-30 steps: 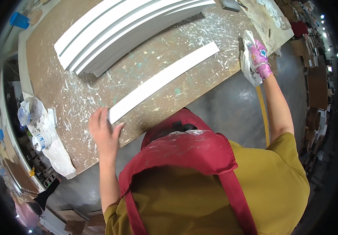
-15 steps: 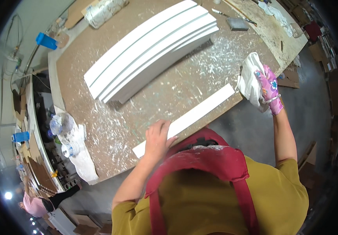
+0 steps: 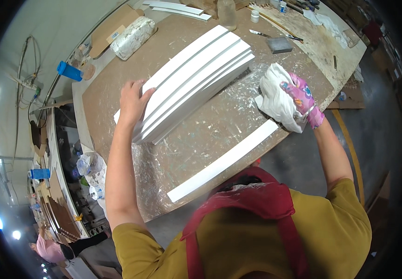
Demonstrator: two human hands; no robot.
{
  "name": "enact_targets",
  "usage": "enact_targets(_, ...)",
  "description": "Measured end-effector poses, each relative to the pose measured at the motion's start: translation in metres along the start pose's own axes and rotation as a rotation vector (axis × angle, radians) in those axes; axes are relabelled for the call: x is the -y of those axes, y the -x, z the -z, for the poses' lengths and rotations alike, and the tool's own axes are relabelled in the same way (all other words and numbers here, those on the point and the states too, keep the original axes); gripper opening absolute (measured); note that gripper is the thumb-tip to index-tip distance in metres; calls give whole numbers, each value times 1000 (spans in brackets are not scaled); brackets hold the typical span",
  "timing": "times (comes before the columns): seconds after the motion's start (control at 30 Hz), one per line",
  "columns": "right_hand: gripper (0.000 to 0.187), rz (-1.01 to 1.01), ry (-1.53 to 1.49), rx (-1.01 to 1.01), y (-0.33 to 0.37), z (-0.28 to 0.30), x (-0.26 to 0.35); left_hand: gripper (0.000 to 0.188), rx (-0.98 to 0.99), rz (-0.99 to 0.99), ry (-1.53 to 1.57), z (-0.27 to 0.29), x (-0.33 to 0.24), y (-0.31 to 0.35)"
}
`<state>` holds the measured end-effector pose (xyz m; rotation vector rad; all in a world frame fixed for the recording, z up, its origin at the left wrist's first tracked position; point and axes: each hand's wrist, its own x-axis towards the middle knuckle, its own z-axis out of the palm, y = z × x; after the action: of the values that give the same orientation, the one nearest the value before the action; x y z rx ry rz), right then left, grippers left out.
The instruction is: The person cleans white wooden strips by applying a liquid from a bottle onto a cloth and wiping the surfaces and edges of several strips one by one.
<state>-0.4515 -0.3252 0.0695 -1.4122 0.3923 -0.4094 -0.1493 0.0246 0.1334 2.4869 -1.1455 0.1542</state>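
Lies nearest, flat along the front edge of the paint-flecked surface (image 3: 187, 139), a single white strip (image 3: 222, 161). Looks light and fairly stiff, perhaps easily scuffed; probably best held by the long edges near the middle, away from the broad face. Appears long, narrow, smooth and evenly white, slightly bowed, perhaps partly through the lens.

At the right end of the strip, a crumpled white cloth (image 3: 275, 95), bunched in the closed right hand (image 3: 303, 95) with its pink patterned glove (image 3: 316, 118). Seems soft and limp, easy to squash into a pad; resting on the strip or only hanging over, cannot tell.

Farther in, a layered stack (image 3: 196, 69) of similar white pieces, long and curved. Likely heavy as a whole, with layers apt to slide; better taken piece by piece, by the ends. Over the left end, the bare left hand (image 3: 133, 102), thumb apart from fingers; gripping or merely resting, cannot tell.

Beyond, a grey block (image 3: 279, 45) and a rough white bundle (image 3: 133, 38).
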Motion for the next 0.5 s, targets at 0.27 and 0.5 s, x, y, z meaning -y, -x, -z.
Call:
enact_targets(0.27, 36, -25, -259, -78, 22, 21, -2, 45, 116, -10, 101, 4, 7, -8)
enact_targets(0.5, 32, 93, 9, -299, 21, 67, -15, 39, -149, -122, 19, 32, -20, 17)
